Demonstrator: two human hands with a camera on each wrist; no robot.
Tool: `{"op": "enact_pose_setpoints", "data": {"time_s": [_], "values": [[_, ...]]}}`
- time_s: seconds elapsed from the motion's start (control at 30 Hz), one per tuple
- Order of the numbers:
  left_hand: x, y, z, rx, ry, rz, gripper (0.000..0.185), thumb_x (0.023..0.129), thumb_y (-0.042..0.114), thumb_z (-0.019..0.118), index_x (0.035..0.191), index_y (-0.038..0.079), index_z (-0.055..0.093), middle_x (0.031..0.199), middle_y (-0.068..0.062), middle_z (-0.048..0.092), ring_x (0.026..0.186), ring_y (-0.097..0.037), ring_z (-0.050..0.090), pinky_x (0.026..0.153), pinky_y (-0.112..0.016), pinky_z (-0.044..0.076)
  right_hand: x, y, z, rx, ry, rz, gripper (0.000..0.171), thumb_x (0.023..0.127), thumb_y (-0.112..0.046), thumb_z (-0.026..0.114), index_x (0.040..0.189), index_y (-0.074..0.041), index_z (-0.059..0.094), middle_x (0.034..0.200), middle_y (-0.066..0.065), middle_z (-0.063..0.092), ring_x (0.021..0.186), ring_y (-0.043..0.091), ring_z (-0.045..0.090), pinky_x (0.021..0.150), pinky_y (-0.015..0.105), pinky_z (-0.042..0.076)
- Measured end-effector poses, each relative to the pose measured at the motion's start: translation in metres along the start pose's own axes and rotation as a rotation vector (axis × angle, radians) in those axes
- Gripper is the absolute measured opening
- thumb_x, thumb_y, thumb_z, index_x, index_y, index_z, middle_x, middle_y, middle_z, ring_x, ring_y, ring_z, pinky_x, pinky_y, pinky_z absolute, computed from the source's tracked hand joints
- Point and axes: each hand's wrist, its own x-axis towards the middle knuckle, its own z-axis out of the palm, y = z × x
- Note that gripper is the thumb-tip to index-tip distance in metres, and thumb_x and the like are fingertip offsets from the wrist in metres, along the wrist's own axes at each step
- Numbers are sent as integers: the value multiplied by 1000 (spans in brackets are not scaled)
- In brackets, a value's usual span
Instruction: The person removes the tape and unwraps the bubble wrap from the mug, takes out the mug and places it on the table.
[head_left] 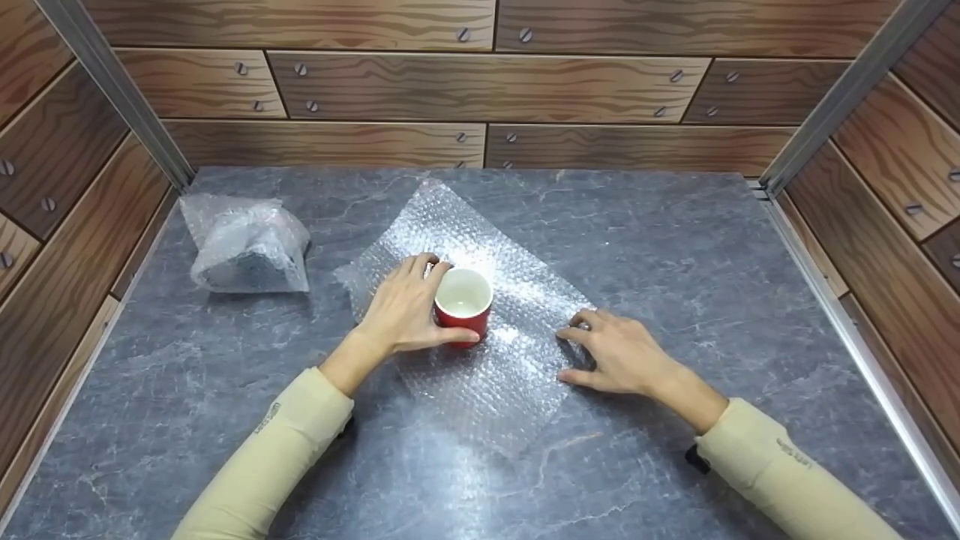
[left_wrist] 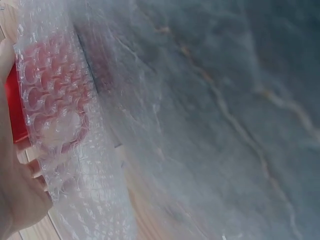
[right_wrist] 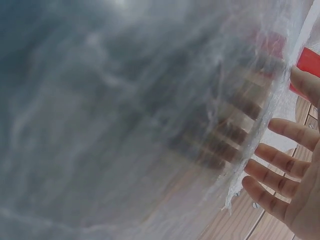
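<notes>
one red cup, one bubble-wrap sheet — one wrapped bundle, two hands

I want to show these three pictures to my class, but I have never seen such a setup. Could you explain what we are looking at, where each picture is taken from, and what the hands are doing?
No machine here: a person works with two bare hands, wearing three cameras. The big picture comes from a camera on the head, looking down at a grey marble-patterned table with wood-patterned walls around it. The two blurry pictures come from cameras on the left and right wrists, very close to the work.

On the table lies a sheet of bubble wrap. A red cup, white inside, stands upright on it. The left hand is curled round the cup's side. The right hand rests on the sheet's right edge, fingers bent; whether it pinches the sheet cannot be told. At the far left sits a bundle already wrapped in bubble wrap.
</notes>
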Motion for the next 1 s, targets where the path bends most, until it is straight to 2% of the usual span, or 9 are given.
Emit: {"op": "enact_pose_setpoints", "data": {"time_s": [0.33, 0.7, 1.0], "values": [[2, 0, 0, -20, -1, -22, 106, 66, 92, 71, 141, 18, 54, 140, -16, 56, 125, -36, 61, 98, -55, 60, 0, -1, 0, 4, -9, 5, 69, 88, -65, 73, 137, -16, 70, 130, 12, 69, 112, 33, 70, 83, 50, 64], [0, 3, 2, -34, 76, -30, 99, 63, 89, 76, 131, 20, 62, 130, -13, 59, 113, -31, 63, 89, -50, 63, 0, -1, 0, 9, -12, 9, 68, 88, -64, 74, 137, -18, 70, 130, 12, 69, 113, 34, 70, 84, 52, 64], [-2, 7, 2, -9, 139, 17, 91, 64, 88, 76, 123, 20, 62, 125, -13, 59, 108, -30, 63, 85, -47, 62, 0, -1, -1, 0, -11, 10, 69, 87, -65, 74, 137, -18, 70, 131, 12, 69, 112, 33, 70, 80, 50, 64]]}}
